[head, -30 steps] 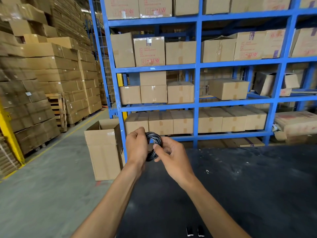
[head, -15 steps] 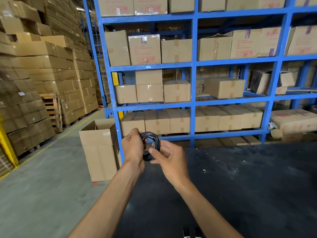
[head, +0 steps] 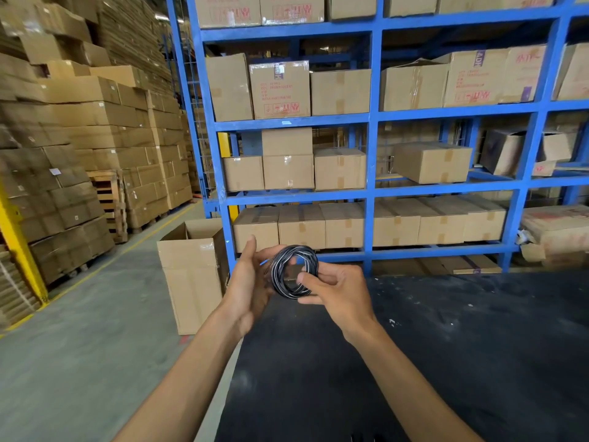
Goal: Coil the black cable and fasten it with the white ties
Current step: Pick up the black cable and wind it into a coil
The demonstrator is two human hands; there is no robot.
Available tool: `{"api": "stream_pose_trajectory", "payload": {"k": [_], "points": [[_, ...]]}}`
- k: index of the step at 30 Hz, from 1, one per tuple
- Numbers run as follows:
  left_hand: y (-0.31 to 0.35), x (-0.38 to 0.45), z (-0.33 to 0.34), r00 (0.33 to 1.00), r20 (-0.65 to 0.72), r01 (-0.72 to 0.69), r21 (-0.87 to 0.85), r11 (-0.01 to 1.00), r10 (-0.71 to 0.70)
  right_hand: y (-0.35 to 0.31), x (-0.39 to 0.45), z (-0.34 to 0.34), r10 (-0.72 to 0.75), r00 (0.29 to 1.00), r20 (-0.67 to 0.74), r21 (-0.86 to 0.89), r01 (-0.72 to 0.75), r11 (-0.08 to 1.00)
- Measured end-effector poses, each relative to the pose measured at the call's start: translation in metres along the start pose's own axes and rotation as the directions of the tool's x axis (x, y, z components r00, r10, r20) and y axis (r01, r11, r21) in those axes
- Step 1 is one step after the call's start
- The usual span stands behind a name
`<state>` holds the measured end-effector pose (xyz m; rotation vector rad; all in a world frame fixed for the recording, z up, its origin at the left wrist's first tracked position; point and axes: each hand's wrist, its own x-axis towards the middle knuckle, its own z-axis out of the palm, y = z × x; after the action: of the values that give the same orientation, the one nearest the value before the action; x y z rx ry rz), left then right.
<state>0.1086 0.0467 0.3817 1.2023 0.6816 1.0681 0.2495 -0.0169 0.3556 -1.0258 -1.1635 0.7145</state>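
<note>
Left hand [head: 247, 282] now opened flat beside coiled black cable [head: 293, 271], right hand [head: 338, 295] apparently pinching it, over dark table [head: 462, 346], blue shelving [head: 371, 154] behind.

Coiled cable [head: 294, 272] held above the surface's [head: 446, 346] far left corner, between left hand [head: 247, 287] and right hand [head: 339, 293]. Open box [head: 191, 275] on the floor [head: 79, 346] just left of that corner. Shelving rack [head: 371, 186] with boxes behind the far edge. Stacked cartons [head: 63, 148] far left.
</note>
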Motion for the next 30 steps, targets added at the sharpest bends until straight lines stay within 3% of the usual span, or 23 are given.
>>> {"api": "stream_pose_trajectory", "payload": {"k": [3, 6, 9, 15, 25, 30], "points": [[-0.015, -0.006, -0.015, 0.987, 0.126, -0.121, 0.207, 0.971, 0.097, 0.0, 0.001, -0.005, 0.021, 1.0, -0.002, 0.036, -0.021, 0.999], [-0.038, -0.016, -0.018, 0.974, 0.186, -0.197, 0.442, 0.875, 0.126, -0.001, 0.002, -0.007, 0.049, 0.999, -0.014, 0.076, -0.047, 0.996], [-0.048, -0.024, -0.01, 0.956, 0.218, -0.287, 0.552, 0.783, 0.197, 0.0, 0.003, -0.004, 0.056, 0.998, 0.007, 0.108, -0.056, 0.993], [-0.047, -0.026, 0.004, 0.915, 0.08, -0.365, 0.582, 0.727, 0.395, 0.003, 0.0, 0.005, 0.041, 0.999, 0.006, 0.135, -0.041, 0.99], [-0.038, -0.024, 0.015, 0.972, -0.098, -0.153, 0.43, 0.89, 0.215, 0.011, -0.003, 0.013, 0.028, 0.999, -0.023, 0.109, -0.025, 0.994], [-0.036, -0.028, 0.017, 0.971, -0.094, -0.171, 0.377, 0.91, 0.221, 0.01, -0.004, 0.006, 0.007, 1.0, -0.015, -0.01, -0.007, 1.0]]}}
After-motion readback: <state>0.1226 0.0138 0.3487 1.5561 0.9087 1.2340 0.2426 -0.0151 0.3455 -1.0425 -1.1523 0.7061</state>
